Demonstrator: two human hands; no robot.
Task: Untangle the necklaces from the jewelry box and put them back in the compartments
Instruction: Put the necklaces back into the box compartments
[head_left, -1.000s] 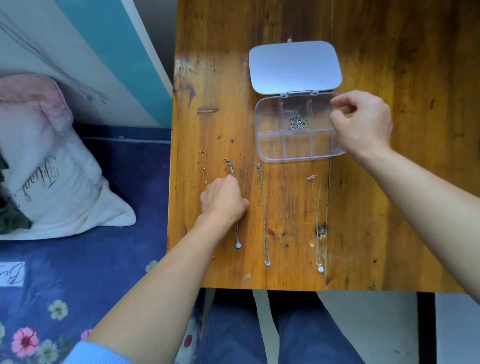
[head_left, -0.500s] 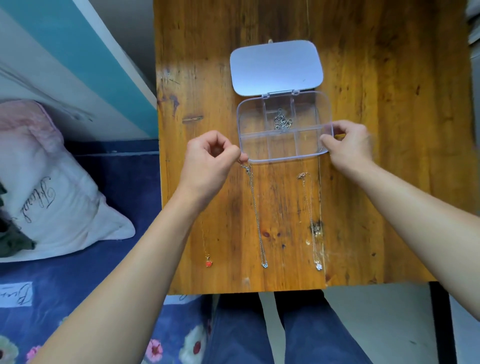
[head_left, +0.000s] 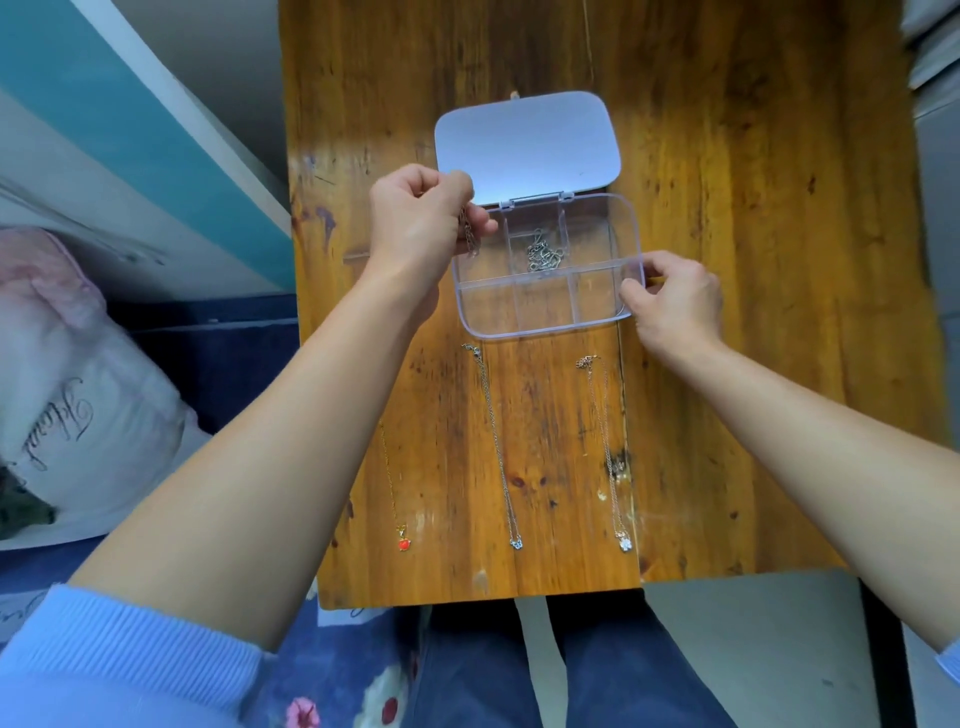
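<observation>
A clear plastic jewelry box (head_left: 545, 328) with six compartments lies open on the wooden table (head_left: 727, 260), its lid (head_left: 527, 143) flat behind it. A bunched silver chain (head_left: 543, 253) rests in the back middle compartment. My left hand (head_left: 415, 218) holds a silver necklace (head_left: 469, 236) that dangles over the box's back left compartment. My right hand (head_left: 675, 299) pinches the box's right edge. Three necklaces lie straight on the table in front: a gold one with a red pendant (head_left: 403, 543), a silver one (head_left: 498, 452), and one with a clear pendant (head_left: 610, 457).
The table's front edge (head_left: 478, 597) is close to my lap. A bed with a pale pillow (head_left: 78, 405) and blue floral cover lies to the left, below a teal and white wall. Bare wood spreads right of the box.
My left hand picked a necklace up from the table and carried it up over the box's left side. My right hand moved from the box's back right corner to its right edge.
</observation>
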